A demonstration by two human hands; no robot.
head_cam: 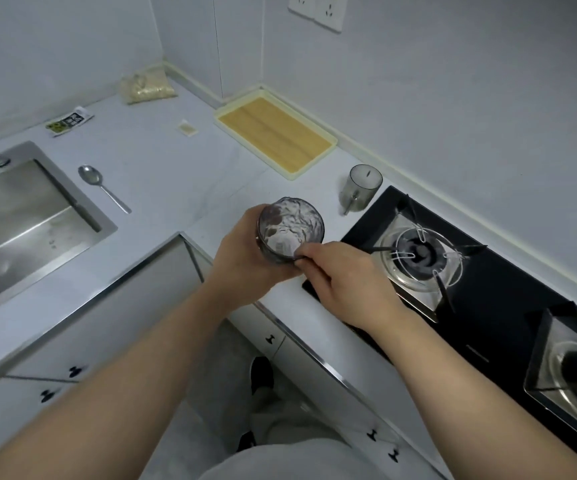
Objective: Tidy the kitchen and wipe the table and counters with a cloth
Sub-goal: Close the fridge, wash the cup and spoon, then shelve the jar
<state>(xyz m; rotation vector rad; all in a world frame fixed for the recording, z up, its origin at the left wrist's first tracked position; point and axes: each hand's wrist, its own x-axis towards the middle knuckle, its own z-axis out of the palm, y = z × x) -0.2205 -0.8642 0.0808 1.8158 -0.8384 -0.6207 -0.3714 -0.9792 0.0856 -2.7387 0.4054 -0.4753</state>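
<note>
My left hand [245, 258] grips a dark glass cup [290, 228] from the side, above the counter's inner corner. A crumpled white cloth or tissue fills the cup. My right hand [345, 282] pinches the cup's near rim, or the white material there; which one I cannot tell. A second grey glass mug [363, 185] with a handle stands upright beside the stove. A metal spoon [101, 187] lies on the white counter [176, 161] next to the sink.
A steel sink [20, 216] is set into the counter at the left. A black two-burner gas stove [487, 278] runs along the right. A wooden-bottomed tray [275, 133], a bag of grains [146, 86], a small packet [68, 123] and a sachet [187, 128] lie further back.
</note>
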